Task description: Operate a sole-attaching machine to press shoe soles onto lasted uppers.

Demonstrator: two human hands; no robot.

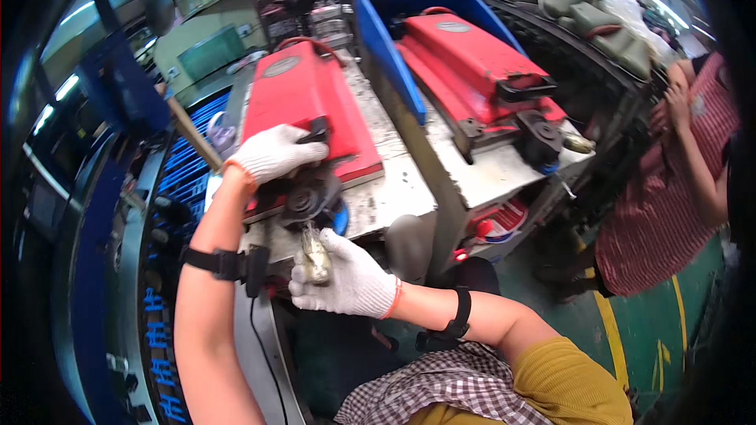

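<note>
My left hand (pixel 276 154), in a white knit glove, is closed over the black handle (pixel 316 131) at the near end of the left red machine (pixel 346 126). In front of that machine, my gloved right hand (pixel 350 277) faces palm up, its thumb and fingers around a small glossy, pale gold piece (pixel 316 261); its exact kind is unclear. The piece's far end almost reaches the dark round fixture (pixel 311 197) below the handle. Whether they touch cannot be made out. A blue part (pixel 340 219) sits beside the fixture.
On the right stands a second red machine (pixel 472 63) with a blue guard (pixel 390 63); a similar pale gold piece (pixel 579 142) lies at its fixture. Beyond, a rack carries several green shoe-like pieces (pixel 567 0). A person in a striped apron (pixel 654 220) stands at right.
</note>
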